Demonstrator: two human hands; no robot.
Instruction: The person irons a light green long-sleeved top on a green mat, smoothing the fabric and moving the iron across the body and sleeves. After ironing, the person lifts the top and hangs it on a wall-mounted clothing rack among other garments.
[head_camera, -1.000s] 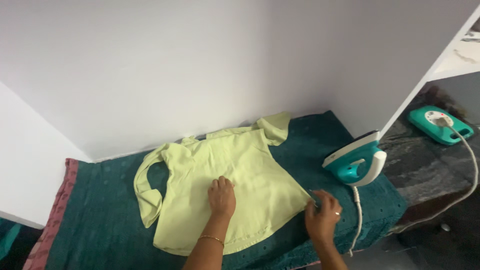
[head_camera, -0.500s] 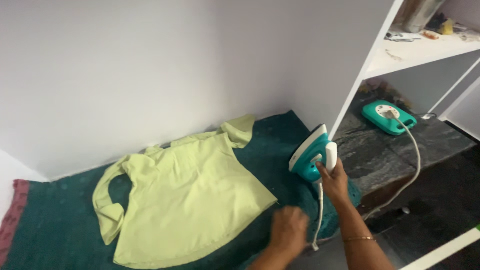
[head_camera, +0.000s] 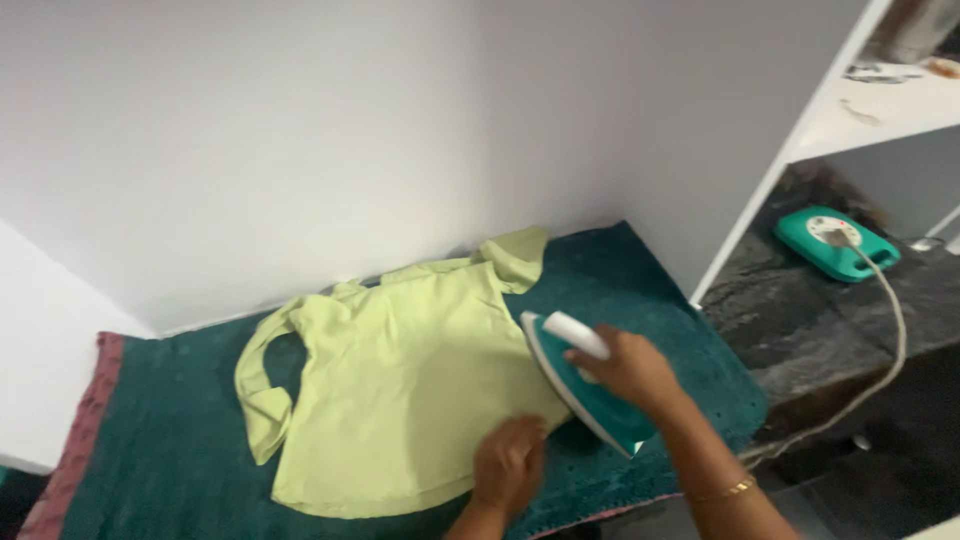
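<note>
One pale green shirt (head_camera: 400, 390) lies spread flat on a dark teal cloth (head_camera: 180, 470) that covers the bench, its collar end toward the white wall (head_camera: 300, 130) and its hem toward the person. One short sleeve (head_camera: 262, 400) hangs out at the left side of the garment, the other (head_camera: 515, 258) is folded up near the wall.

The right hand (head_camera: 625, 370) is wrapped around the white handle (head_camera: 575, 335) of a teal steam iron (head_camera: 590, 395), fingers closed firmly about it. The iron sits at the right edge of the shirt, tilted, with its pointed end toward the garment; whether the soleplate lies fully on the fabric cannot be told. A thin gold bangle (head_camera: 728, 490) circles the right wrist.

The left hand (head_camera: 510, 465) rests palm down on the lower right part of the shirt, just beside the iron, fingers spread and pressed flat, gripping nothing.

The teal cloth has a reddish border (head_camera: 85, 430) along its left edge. To the right of it the surface is dark stone (head_camera: 790, 330), and on it, well apart from the shirt, lies a teal rounded base (head_camera: 838, 243) with a pale cord (head_camera: 890, 330) curving away from it toward the bench edge. Above that stands a white shelf (head_camera: 880, 105) on a slanting white upright (head_camera: 770, 190), with small blurred items on it that cannot be made out.
</note>
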